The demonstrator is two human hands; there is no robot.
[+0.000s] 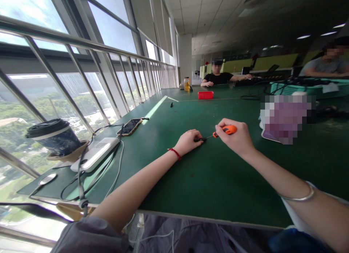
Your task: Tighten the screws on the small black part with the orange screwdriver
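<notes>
My right hand [236,138] is closed around the orange and black handle of a screwdriver [228,129]. Its thin metal shaft points left, and the tip meets a small black part [200,139] or ends right beside it. My left hand [190,142] pinches that black part against the green tabletop [174,180]; its exact kind is too small to make out. Farther up the table lies another small black piece [171,105], apart from both hands.
On the left are a phone [130,127], a white power bank [95,154] with cables, and a lidded cup [54,138] by the railing. A red tray [205,95], a jar [187,84] and a teal basket [308,89] stand farther back. Two people sit across.
</notes>
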